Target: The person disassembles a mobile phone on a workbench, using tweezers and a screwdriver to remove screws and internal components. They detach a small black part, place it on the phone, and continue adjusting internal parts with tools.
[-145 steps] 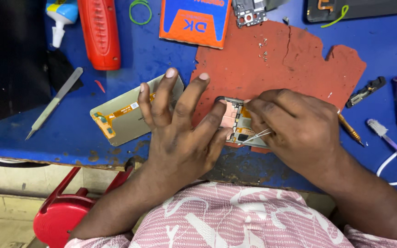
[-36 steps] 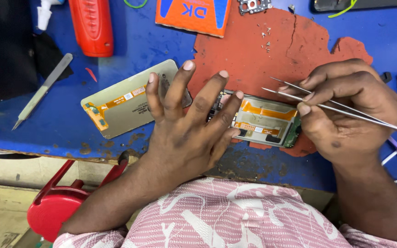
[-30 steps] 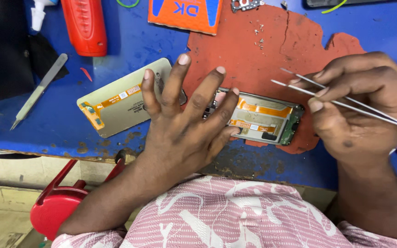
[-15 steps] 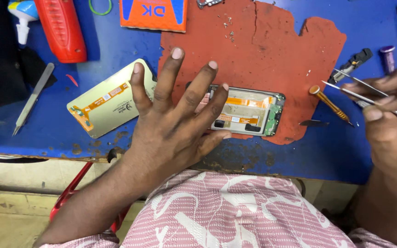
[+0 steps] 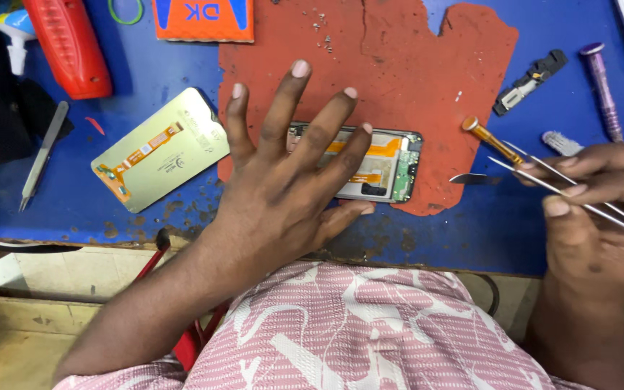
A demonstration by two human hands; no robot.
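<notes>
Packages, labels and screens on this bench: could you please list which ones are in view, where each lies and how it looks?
Orange card package: top edge, left of centre; rectangular, orange with blue shapes.
Detached screen panel: on the blue table, left of the left hand; rectangular, pale gold back, orange ribbon cable.
Opened phone: on the red mat, partly under that hand; dark frame, orange ribbon.

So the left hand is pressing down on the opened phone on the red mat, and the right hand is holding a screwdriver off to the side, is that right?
Not quite. The right hand holds thin metal tweezers, not a screwdriver; the head view shows this. A screwdriver lies on the table beside it. The rest holds: the left hand is spread over the opened phone on the red mat.
</notes>
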